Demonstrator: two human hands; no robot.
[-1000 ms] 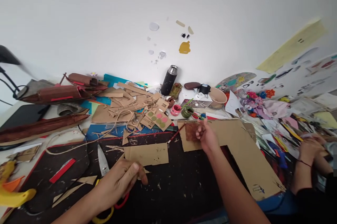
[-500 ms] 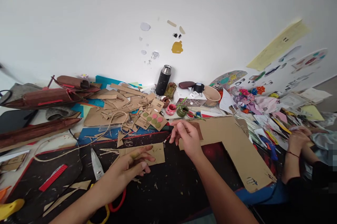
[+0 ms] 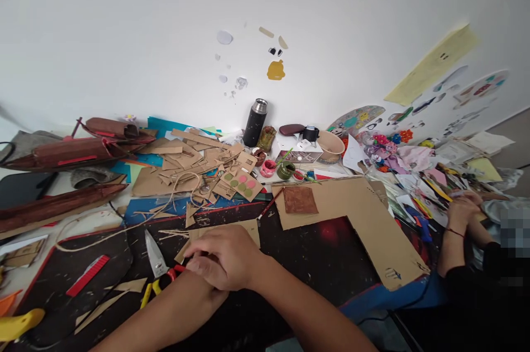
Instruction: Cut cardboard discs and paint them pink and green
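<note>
My right hand [image 3: 232,255] lies across my left hand and wrist, its fingers curled over them. My left hand [image 3: 209,291] is underneath, with its fingers hidden. Both are over the dark table mat, at the near edge of a small cardboard piece [image 3: 248,228]. Just left of them lie scissors [image 3: 155,255] with red and yellow handles, partly covered by my left forearm. A thin brush [image 3: 271,203] rests beyond my right hand, beside a brown-painted square [image 3: 300,200] on a large cut cardboard sheet [image 3: 364,206].
Cardboard scraps [image 3: 186,161], a black flask [image 3: 255,123] and open paint jars [image 3: 285,170] line the back. Brown boat-shaped models [image 3: 70,153] stand left. A red strip [image 3: 88,276] lies front left. Another person's hands [image 3: 464,211] are at the right, near craft materials.
My right hand has moved left and down onto my left hand, which has drawn back slightly. The brown square and the brush now show in full view.
</note>
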